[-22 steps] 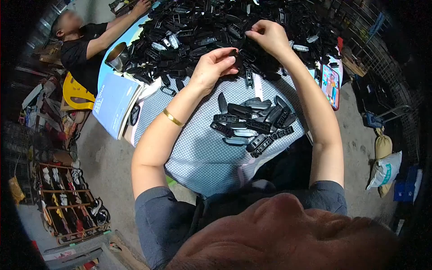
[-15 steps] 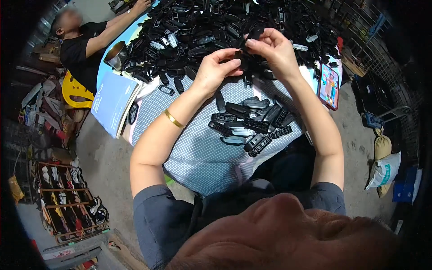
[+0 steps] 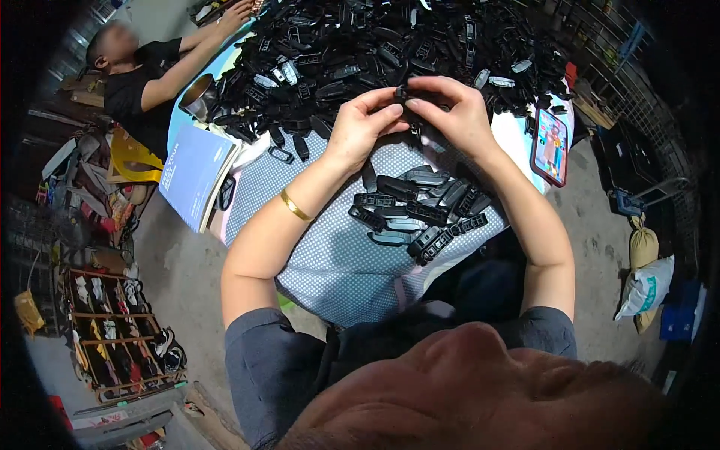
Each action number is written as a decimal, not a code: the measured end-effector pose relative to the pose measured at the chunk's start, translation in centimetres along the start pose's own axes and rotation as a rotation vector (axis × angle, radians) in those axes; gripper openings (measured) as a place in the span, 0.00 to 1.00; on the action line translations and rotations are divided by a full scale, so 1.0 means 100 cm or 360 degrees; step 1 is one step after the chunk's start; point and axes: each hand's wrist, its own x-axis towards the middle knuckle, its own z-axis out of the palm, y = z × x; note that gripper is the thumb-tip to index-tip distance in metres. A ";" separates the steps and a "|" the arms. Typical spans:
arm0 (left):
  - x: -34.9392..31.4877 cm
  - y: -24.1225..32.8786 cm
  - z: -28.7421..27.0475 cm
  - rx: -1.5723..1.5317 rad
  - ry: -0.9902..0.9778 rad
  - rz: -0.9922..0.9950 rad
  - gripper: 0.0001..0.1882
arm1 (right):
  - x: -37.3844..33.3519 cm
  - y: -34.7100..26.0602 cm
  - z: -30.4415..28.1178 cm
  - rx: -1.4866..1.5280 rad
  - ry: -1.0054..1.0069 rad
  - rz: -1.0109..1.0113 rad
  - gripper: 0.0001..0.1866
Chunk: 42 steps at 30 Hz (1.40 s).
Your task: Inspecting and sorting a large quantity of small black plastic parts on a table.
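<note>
Left hand (image 3: 365, 124) and right hand (image 3: 459, 112) now meet fingertip to fingertip over the near edge of the heap, both pinched on one small black plastic piece (image 3: 415, 96) held between them. Less than a second ago the two hands were apart, the right reaching further up into the heap and the left lower; since then they have drawn together on the single piece. Judged from this, a piece has been picked out and is being worked or fitted in the fingers, though the exact action at the fingertips is too small to tell.

Black plastic pieces lie in a large heap (image 3: 390, 45) across the far part of the counter (image 3: 330, 262), which is covered by a dotted cloth. A smaller sorted group of pieces (image 3: 420, 214) sits just below the hands, unchanged in position. A gold bracelet (image 3: 294, 205) is on the left wrist. A phone (image 3: 550, 146) lies right of the hands, a blue booklet (image 3: 196, 174) at the left edge. Another person (image 3: 139, 71) reaches into the heap from the far left.
</note>
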 end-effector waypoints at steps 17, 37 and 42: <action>0.000 0.009 -0.002 0.0149 -0.0048 0.0258 0.15 | -0.008 0.008 0.012 -0.0123 -0.0019 0.0054 0.21; -0.002 0.010 0.011 0.1185 -0.0574 -0.0246 0.11 | 0.030 0.040 -0.041 -0.1344 -0.0224 -0.0614 0.19; 0.006 -0.004 0.004 0.2332 -0.0544 0.1005 0.18 | 0.023 0.031 -0.033 -0.0602 0.0212 -0.0220 0.17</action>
